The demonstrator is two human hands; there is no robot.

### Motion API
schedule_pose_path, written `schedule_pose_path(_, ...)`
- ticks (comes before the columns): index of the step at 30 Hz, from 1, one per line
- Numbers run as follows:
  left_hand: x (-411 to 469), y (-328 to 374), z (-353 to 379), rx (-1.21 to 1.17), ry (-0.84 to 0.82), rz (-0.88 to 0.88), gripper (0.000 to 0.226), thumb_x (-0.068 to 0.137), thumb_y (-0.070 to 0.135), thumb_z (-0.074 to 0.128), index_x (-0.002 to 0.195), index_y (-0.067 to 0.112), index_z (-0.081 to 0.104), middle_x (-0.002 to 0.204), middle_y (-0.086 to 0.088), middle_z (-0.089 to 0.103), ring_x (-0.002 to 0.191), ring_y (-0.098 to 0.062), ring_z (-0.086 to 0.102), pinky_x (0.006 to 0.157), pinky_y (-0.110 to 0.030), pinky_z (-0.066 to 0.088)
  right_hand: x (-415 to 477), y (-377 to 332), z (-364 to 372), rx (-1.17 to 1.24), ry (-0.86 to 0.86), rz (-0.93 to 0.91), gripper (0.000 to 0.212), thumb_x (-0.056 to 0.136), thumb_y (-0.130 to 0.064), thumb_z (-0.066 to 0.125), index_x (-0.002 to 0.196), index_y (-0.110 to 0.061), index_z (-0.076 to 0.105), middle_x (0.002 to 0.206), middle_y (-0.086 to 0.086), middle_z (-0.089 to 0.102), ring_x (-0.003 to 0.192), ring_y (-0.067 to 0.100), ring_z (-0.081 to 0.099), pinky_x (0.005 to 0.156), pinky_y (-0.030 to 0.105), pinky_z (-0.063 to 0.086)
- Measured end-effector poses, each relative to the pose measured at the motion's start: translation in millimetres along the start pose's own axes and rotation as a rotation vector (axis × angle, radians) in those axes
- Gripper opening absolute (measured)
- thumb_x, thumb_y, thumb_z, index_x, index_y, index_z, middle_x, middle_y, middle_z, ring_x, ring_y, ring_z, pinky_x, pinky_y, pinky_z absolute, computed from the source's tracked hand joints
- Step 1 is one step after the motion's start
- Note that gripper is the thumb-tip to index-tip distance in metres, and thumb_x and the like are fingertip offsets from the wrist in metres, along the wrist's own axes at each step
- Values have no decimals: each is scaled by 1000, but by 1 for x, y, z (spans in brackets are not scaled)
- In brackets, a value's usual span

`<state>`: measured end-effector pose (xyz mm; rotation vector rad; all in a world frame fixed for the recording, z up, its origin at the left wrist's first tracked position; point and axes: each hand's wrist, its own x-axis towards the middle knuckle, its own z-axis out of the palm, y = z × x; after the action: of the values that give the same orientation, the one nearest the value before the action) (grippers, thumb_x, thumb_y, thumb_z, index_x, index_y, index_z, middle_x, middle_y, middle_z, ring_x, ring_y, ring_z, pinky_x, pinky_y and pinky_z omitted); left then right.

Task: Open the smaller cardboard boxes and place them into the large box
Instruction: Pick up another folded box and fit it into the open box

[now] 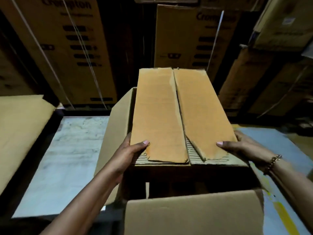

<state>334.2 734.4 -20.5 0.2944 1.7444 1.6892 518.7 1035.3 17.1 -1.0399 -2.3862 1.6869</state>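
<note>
A smaller cardboard box (169, 116), long and orange-brown, sits tilted over the open top of the large box (194, 214). Its two top flaps lie nearly closed with a narrow seam between them. My left hand (130, 155) grips its near left corner, thumb on the left flap. My right hand (240, 146), with a beaded bracelet on the wrist, grips its near right corner, thumb on the right flap. The large box's flaps stand open at the left and toward me; its inside is dark.
Tall stacked printed cartons (72, 48) fill the background. A flat cardboard sheet (20, 133) lies at the left. A pale worn surface (64, 163) lies left of the large box, and a blue and yellow surface (284, 209) lies at the right.
</note>
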Motion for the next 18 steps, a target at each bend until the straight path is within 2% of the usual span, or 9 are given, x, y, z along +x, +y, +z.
schedule_pose_path(2,6,-12,3,18,19,-41,44,93,10,66,135,16,54,125,-7,72,110,-16,70,95,-26,53,10,12,4,51,-26,22,54,82,-13,79,130,-5,56,107,5,73,80,4,73,63,13,53)
schedule_pose_path(3,9,-18,4,35,34,-63,44,93,10,66,135,15,54,124,-7,72,109,-17,71,94,-27,53,15,18,6,68,-42,43,53,81,-6,78,129,-3,55,105,6,73,78,5,74,61,12,53)
schedule_pose_path(5,14,-27,8,64,59,-113,40,93,8,65,132,13,56,118,-6,74,101,-15,73,81,-21,54,23,30,9,74,-63,56,56,76,-6,83,125,-3,56,102,5,74,79,8,73,59,10,52)
schedule_pose_path(9,22,-40,19,78,102,-185,34,93,3,64,123,15,56,106,-2,73,86,-9,69,60,-13,51,29,35,13,105,-63,82,28,87,4,70,101,-16,56,93,-3,65,82,4,62,52,4,45)
schedule_pose_path(10,25,-44,20,81,105,-201,33,92,2,64,122,15,57,105,-3,73,85,-10,69,59,-14,51,31,37,14,77,-71,92,27,87,4,70,99,-16,57,93,-1,66,86,8,63,52,4,46)
schedule_pose_path(12,33,-54,22,73,117,-232,36,91,0,65,124,11,58,106,-5,74,91,-16,70,67,-21,53,40,48,13,43,-85,101,28,83,-1,77,100,-15,59,95,2,69,90,14,65,57,8,49)
schedule_pose_path(15,42,-66,22,66,158,-267,40,89,-2,67,126,10,57,109,-7,74,100,-21,70,77,-30,53,56,65,10,-53,-112,153,66,60,-32,89,115,-13,58,109,5,72,99,16,67,72,21,50)
schedule_pose_path(16,44,-71,21,97,166,-281,42,88,-2,68,126,11,56,109,-5,73,100,-20,68,78,-30,52,63,73,11,-105,-129,183,68,59,-34,90,116,-15,58,109,3,71,99,15,66,73,21,49)
schedule_pose_path(18,50,-81,20,259,153,-313,53,84,0,74,131,9,50,108,-4,69,100,-21,66,82,-33,53,70,86,21,-268,-176,246,43,71,-28,88,102,-21,59,102,-2,70,91,9,64,68,15,47)
